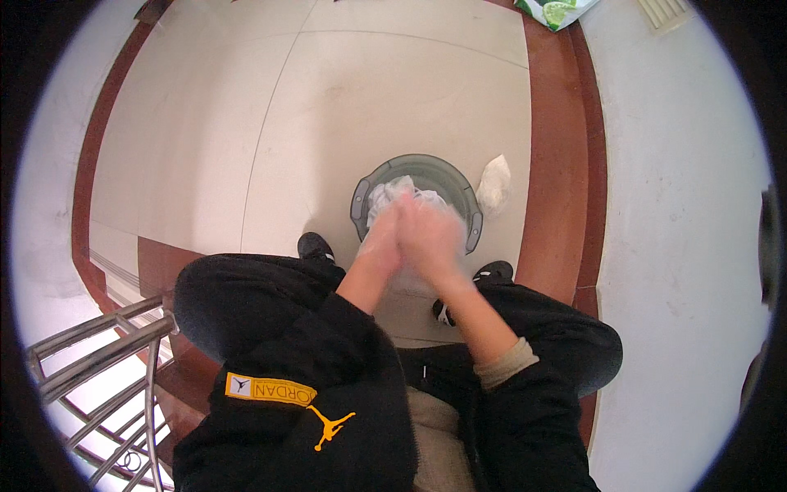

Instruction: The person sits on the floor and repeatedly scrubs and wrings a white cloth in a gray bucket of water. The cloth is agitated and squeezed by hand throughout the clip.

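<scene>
A round grey plastic basin [424,165] with two side handles sits on the floor between my feet. Bunched white wet-looking cloth [393,189] fills its near left part and rises above the rim. Over the basin my left hand [382,237] and my right hand [435,232] are pressed together, both closed on this cloth. Motion blurs the right hand most. The fingertips and the cloth between the palms are mostly hidden from above.
A small whitish bag [495,184] lies on the tiled floor [393,92], right of the basin. My black shoes [315,247] flank the basin. A metal railing [104,353] stands at the left, beside stairs. A green and white printed packet [556,12] is at the top right, near the wall [670,203].
</scene>
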Demonstrator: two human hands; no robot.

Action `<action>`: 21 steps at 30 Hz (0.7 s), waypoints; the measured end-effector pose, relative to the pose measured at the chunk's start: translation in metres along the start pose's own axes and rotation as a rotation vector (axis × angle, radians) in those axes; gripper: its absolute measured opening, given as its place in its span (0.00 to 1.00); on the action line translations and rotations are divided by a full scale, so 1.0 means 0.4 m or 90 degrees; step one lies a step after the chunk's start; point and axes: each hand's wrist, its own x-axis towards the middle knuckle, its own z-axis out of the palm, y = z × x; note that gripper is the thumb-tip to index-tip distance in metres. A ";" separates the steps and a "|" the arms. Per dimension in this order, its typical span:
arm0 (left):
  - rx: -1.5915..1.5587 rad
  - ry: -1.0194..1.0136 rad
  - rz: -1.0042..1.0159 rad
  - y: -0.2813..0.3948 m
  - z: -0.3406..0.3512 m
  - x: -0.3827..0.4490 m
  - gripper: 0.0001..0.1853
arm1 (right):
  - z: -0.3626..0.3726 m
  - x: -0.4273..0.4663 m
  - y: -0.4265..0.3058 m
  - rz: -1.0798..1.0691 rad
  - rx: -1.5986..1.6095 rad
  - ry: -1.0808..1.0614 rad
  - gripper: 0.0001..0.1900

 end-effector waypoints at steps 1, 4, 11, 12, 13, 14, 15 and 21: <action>-0.025 0.010 -0.044 0.005 0.021 -0.008 0.19 | -0.004 0.026 0.034 0.033 0.049 0.030 0.23; -0.077 0.001 -0.123 0.053 0.089 -0.015 0.18 | 0.026 0.089 0.165 0.126 0.132 0.032 0.23; 0.213 0.120 0.115 0.132 0.028 -0.007 0.29 | -0.071 0.044 0.238 -0.021 0.392 -0.077 0.19; 0.287 0.130 0.171 0.125 0.016 0.006 0.32 | -0.070 0.039 0.244 -0.050 0.357 -0.052 0.18; 0.361 0.140 0.229 0.120 0.002 0.014 0.35 | -0.066 0.035 0.249 -0.079 0.323 -0.028 0.18; 0.417 0.121 0.271 0.116 -0.014 0.020 0.37 | -0.060 0.033 0.253 -0.108 0.289 -0.004 0.18; 0.472 0.096 0.312 0.117 -0.015 0.021 0.39 | -0.054 0.034 0.269 -0.105 0.296 -0.014 0.17; 1.000 -0.012 0.384 0.146 0.008 -0.024 0.42 | -0.053 0.046 0.322 0.002 0.523 -0.006 0.12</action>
